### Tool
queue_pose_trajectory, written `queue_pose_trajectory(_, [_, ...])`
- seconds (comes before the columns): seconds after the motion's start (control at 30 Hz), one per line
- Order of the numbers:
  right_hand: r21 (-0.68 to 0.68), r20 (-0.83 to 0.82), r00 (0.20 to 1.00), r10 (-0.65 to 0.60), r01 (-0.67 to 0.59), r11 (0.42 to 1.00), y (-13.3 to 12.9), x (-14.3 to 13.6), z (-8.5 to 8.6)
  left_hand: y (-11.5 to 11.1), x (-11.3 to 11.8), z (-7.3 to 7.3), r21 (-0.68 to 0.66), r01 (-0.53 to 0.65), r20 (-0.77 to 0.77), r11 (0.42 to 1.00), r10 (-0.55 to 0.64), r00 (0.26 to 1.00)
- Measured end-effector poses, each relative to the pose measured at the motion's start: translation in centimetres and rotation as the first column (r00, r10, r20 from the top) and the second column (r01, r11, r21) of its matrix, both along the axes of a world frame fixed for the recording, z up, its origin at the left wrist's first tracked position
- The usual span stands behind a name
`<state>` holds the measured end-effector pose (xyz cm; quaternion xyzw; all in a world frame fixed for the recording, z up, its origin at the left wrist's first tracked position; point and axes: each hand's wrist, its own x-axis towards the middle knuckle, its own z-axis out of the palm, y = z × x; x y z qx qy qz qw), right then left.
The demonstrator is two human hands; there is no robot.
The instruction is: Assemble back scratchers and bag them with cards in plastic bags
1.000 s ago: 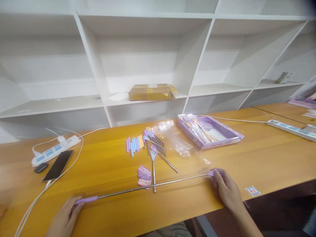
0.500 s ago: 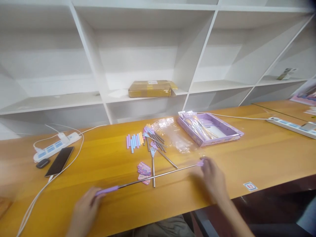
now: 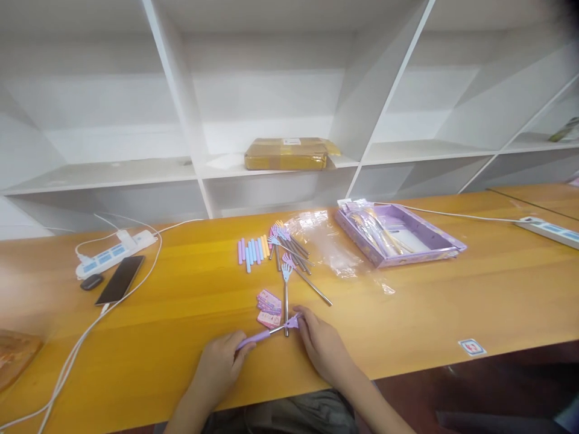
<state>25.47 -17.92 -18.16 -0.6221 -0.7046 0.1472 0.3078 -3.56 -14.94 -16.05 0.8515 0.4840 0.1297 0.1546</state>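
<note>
My left hand (image 3: 222, 360) is closed round the purple handle of a back scratcher (image 3: 254, 340) near the table's front edge. At its other end, my right hand (image 3: 322, 345) pinches the purple claw-shaped head. Only a short piece of metal rod shows between handle and head. Just beyond, a blue-headed scratcher (image 3: 286, 295) lies with its rod pointing toward me, beside small pink cards (image 3: 269, 308). Farther back are a pile of metal-rod scratchers (image 3: 292, 246) and a group of pastel handle tubes (image 3: 252, 251).
Clear plastic wrappers (image 3: 337, 256) lie beside a purple box (image 3: 384, 260) holding wrapped items. At the left are a phone (image 3: 121, 280), cables and a power strip (image 3: 115, 254). A cardboard box (image 3: 286, 155) sits on the white shelf behind.
My hands have come together, and the scratcher's long rod has collapsed to a short one. The view has shifted slightly to the left.
</note>
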Motion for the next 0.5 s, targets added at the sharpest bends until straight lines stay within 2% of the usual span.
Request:
queue_pose_trajectory(0.17, [-0.013, 0.002, 1.000, 0.002, -0.002, 1.000, 0.3, 0.1, 0.5, 0.1, 0.5, 0.8, -0.043, 0.002, -0.018, 0.999, -0.003, 1.000])
queue_pose_trajectory(0.33, [-0.044, -0.068, 0.998, 0.014, -0.017, 0.999, -0.1, 0.0, 1.3, 0.1, 0.4, 0.6, -0.062, -0.005, 0.102, 0.998, 0.011, 0.995])
queue_pose_trajectory(0.43, [-0.086, -0.125, 0.992, 0.013, -0.024, 0.996, -0.4, 0.7, 3.3, -0.2, -0.3, 1.1, -0.151, -0.002, 0.211, 0.989, 0.035, 0.977])
queue_pose_trajectory(0.5, [-0.075, -0.091, 0.996, -0.023, 0.016, 0.997, -0.1, 2.1, 5.6, 0.3, -0.9, 2.1, -0.217, 0.003, 0.267, 0.976, 0.056, 0.962])
